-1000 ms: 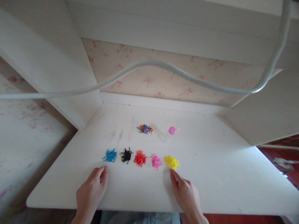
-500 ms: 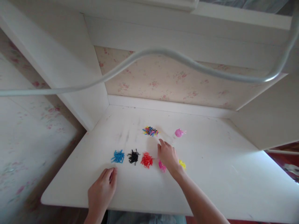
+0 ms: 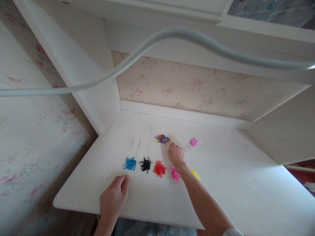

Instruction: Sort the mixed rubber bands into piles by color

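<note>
On the white desk (image 3: 233,177) lies a row of small sorted heaps: blue (image 3: 129,163), black (image 3: 145,164), red (image 3: 159,168), pink (image 3: 175,174) and yellow (image 3: 196,174). Behind them sits a mixed multicoloured heap (image 3: 162,139). My right hand (image 3: 176,153) reaches forward over the pink heap, its fingers curled at the near edge of the mixed heap; what they hold is hidden. My left hand (image 3: 113,198) rests flat on the desk near the front edge, fingers together and holding nothing.
A small pink object (image 3: 194,142) lies right of the mixed heap. White cabinet walls (image 3: 98,88) close in the desk on the left and right, with floral wallpaper (image 3: 197,88) behind. A grey cable (image 3: 177,36) hangs across the view above.
My right hand left the desk front by the yellow heap and reached forward to the mixed heap. My left hand stayed put. The view shifted slightly.
</note>
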Demonstrator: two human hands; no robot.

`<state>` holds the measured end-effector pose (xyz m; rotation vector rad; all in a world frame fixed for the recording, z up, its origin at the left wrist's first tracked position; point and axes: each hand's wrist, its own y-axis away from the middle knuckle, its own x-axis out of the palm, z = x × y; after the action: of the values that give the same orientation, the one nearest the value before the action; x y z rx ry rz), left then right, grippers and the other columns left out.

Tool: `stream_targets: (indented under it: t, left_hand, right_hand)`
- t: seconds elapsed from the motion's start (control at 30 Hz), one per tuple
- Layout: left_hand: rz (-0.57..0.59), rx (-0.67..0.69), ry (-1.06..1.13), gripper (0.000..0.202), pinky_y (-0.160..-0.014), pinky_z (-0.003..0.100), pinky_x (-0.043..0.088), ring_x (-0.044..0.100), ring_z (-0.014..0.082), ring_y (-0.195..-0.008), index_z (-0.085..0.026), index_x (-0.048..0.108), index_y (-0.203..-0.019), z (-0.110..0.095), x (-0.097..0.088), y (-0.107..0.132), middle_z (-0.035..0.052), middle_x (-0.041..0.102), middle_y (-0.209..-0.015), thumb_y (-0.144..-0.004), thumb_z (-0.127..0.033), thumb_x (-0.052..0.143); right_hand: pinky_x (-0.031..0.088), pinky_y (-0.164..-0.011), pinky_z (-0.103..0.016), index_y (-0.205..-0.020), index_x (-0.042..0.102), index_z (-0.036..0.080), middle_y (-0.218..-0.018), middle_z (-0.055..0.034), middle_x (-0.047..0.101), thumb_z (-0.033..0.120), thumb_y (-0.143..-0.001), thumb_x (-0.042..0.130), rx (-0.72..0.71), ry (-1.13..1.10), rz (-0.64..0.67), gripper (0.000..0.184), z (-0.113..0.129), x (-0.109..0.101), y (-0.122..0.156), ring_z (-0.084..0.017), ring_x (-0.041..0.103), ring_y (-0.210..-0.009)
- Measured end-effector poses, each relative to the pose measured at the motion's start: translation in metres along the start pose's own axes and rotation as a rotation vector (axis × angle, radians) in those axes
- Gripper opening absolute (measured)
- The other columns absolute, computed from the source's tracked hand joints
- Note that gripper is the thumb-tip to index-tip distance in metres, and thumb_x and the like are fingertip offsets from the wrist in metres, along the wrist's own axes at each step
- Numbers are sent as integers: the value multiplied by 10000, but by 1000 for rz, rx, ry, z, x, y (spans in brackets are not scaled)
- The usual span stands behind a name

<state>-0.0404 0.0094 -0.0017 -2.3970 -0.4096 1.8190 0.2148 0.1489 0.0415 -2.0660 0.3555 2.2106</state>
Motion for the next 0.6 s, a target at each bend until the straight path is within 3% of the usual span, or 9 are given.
stream_targets:
  t: [0.2, 0.37, 0.6]
  left_hand:
    - [3, 16, -3, 283, -521, 212, 322, 616, 104, -618, -231, 653, -870, 1, 0, 1, -20, 683, -776, -923, -387, 423]
    - [11, 12, -21, 282, -514, 211, 311, 614, 107, -620, -233, 650, -878, 0, 0, 0, -19, 687, -791, -920, -399, 426]
    - [22, 8, -49, 283, -498, 215, 299, 607, 102, -605, -236, 645, -889, -2, 0, -1, -31, 680, -774, -917, -408, 422]
  right_hand:
    - [468, -672, -325, -1036, 592, 145, -886, -142, 691, 280, -976, 281, -12, 6, -18, 345, -18, -10, 21, -257, 677, -823]
    - [414, -642, -251, -1062, 612, 222, -893, -78, 706, 335, -986, 278, -26, -17, -35, 361, -43, -20, 51, -195, 676, -782]
    - [372, -574, -200, -1015, 666, 286, -876, -10, 725, 370, -960, 364, -87, -135, -78, 319, -74, 1, 106, -142, 668, -722]
